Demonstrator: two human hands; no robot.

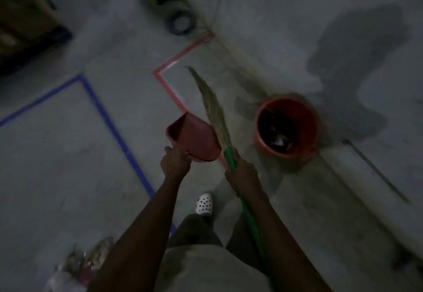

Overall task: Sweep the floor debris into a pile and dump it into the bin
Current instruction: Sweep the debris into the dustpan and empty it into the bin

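Left hand (175, 160) grips the apparently light, rigid dustpan (194, 138) at its handle; right hand (242, 172) clasps the broom (211, 106) by its stiff shaft, near the bin (287, 127).

The dustpan (192, 138) and the bin (286, 153) look like smooth moulded plastic with a dull sheen. The broom (212, 108) has dry, fibrous, grass-like bristles on a smooth green handle (230, 158). The floor (57, 166) is matt, rough grey concrete marked with flat tape strips (109, 122).
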